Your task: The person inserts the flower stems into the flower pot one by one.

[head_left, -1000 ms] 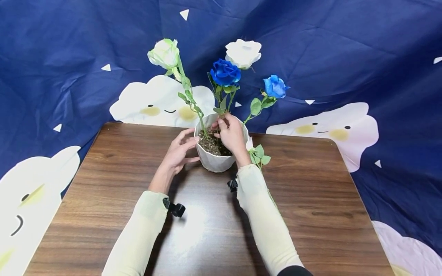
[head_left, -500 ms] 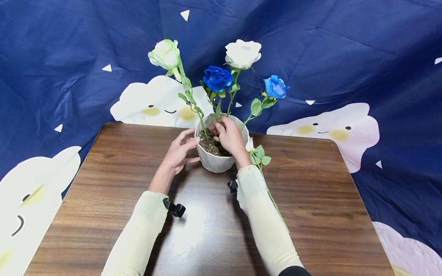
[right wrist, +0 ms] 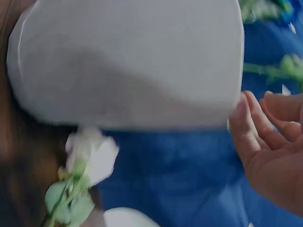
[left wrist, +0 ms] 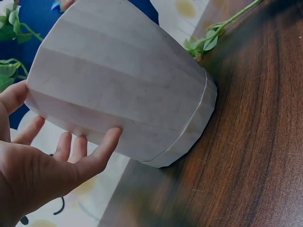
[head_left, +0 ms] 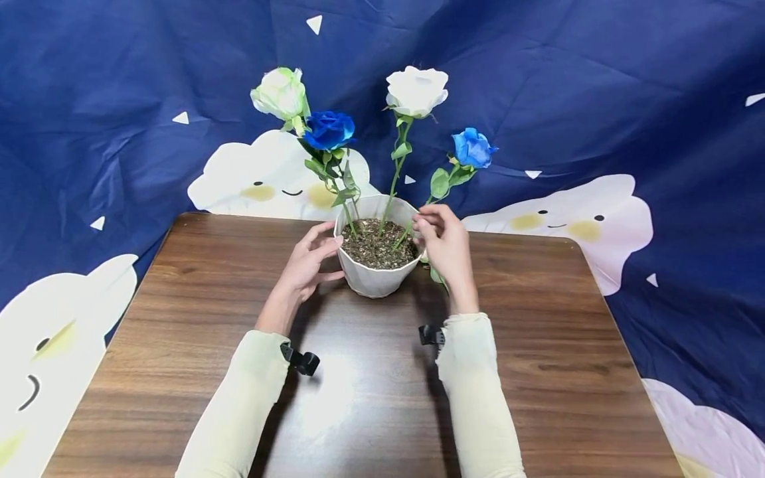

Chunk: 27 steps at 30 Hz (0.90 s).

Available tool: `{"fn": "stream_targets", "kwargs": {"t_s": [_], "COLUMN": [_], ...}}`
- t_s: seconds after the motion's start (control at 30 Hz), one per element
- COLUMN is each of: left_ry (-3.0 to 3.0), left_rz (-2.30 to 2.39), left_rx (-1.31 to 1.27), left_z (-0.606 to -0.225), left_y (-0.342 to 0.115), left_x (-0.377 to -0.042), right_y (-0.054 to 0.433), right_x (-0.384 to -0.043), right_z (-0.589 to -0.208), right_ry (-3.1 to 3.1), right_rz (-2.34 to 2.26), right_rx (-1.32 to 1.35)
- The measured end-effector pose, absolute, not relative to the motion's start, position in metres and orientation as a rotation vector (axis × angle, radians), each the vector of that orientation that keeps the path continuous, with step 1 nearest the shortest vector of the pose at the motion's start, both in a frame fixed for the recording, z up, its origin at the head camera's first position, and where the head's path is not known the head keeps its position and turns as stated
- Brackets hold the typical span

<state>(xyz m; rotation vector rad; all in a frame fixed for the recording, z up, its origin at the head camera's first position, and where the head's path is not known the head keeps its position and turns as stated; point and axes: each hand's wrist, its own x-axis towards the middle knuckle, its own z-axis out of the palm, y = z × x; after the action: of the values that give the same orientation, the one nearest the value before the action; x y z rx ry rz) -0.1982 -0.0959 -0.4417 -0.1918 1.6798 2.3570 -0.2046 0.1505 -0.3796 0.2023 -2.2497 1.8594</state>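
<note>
A white faceted flowerpot (head_left: 375, 281) full of soil (head_left: 379, 245) stands on the table. My left hand (head_left: 303, 267) touches its left side with spread fingers, also seen in the left wrist view. At the pot's right rim is my right hand (head_left: 447, 251), fingers loosely bent with nothing visible in them. In the right wrist view its fingertips lie at or against the rim. Artificial roses stand in the soil: a dark blue rose (head_left: 329, 131) leaning left before a green-white rose (head_left: 279, 93), a white rose (head_left: 416, 91) at the back, and a light blue rose (head_left: 473, 147) leaning right.
Another pale rose (right wrist: 92, 156) lies on the wooden table (head_left: 556, 345) right of the pot, mostly hidden by my right arm in the head view. A blue cloth (head_left: 538, 86) with cloud faces hangs behind the table.
My right hand has let go of the dark blue rose's stem and moved right to the pot's rim. That rose now leans left. The left hand has stayed at the pot.
</note>
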Motion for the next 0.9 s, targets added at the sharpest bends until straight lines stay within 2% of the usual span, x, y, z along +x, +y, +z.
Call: {"fn": "stream_targets", "kwargs": {"t_s": [0.27, 0.67, 0.9], "left_ry": [1.662, 1.672, 1.673], "left_rz": [2.37, 2.358, 2.357], "left_rx": [-0.204, -0.204, -0.195], "left_z": [-0.441, -0.442, -0.441], "left_y": [-0.095, -0.096, -0.095], "left_x": [-0.198, -0.197, -0.196], "right_y": [0.206, 0.257, 0.267], "right_x": [-0.195, -0.183, -0.172], "right_z": [-0.407, -0.475, -0.49], "right_ry": [-2.229, -2.367, -2.538], "right_rz": [2.021, 2.217, 2.143], "right_rx": [-0.063, -0.454, -0.459]}}
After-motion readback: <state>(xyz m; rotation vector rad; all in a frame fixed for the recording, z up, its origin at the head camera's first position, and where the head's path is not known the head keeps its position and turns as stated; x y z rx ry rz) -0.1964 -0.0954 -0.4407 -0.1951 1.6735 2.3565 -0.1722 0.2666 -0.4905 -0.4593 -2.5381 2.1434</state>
